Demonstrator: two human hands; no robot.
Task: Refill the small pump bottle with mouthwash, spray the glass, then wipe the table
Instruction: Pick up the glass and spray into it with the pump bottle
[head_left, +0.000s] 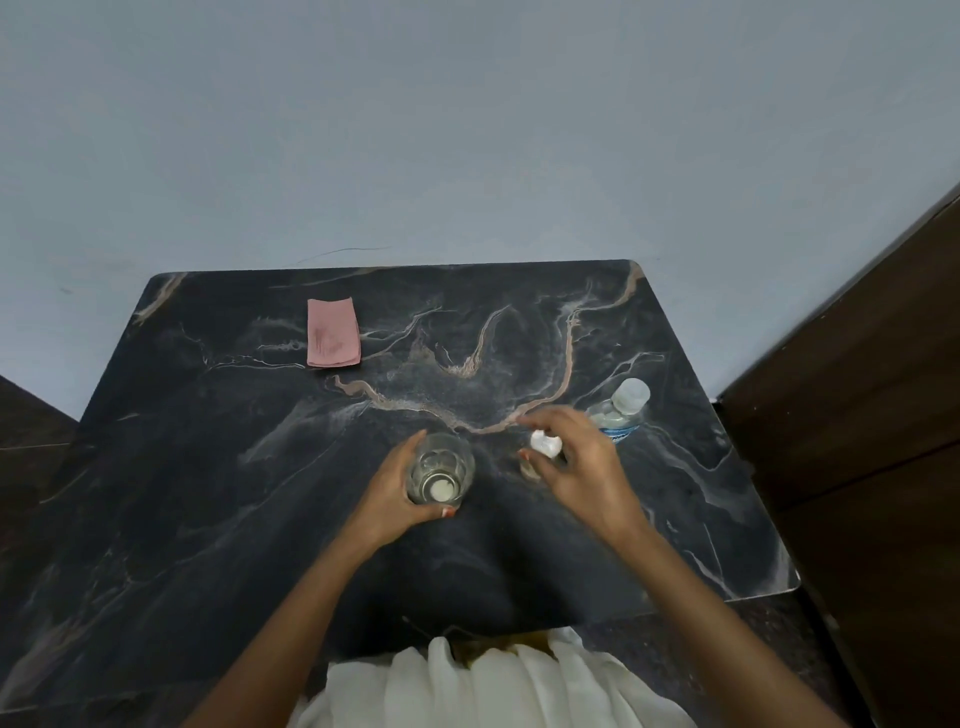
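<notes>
Worktop (260, 493): one slab, dark polished stone look, pale and tan veins, rounded far corners. It fills most of my view, with a plain grey-blue wall behind and dark wood panelling at the far right.

White gathered fabric (467, 680) at the near edge, soft folds, over my lap.

One pink cloth (332, 332), folded into a flat rectangle, lies far left, well apart from everything else.

One mouthwash bottle (621, 410), clear plastic with a blue label and a rounded clear cap, stands at the right, just beyond my right hand, which covers its lower part.

One glass (440, 470), clear, ribbed tumbler, upright near the centre. My left hand (392, 493) wraps its left side, fingers curled round it, thumb on the near wall.

One small pump bottle (545, 447): only its white pump head shows clearly; the body is mostly hidden. My right hand (582, 467) is closed loosely round it, forefinger stretched over the pump top, blurred. It sits just right of the glass, apart from it.
</notes>
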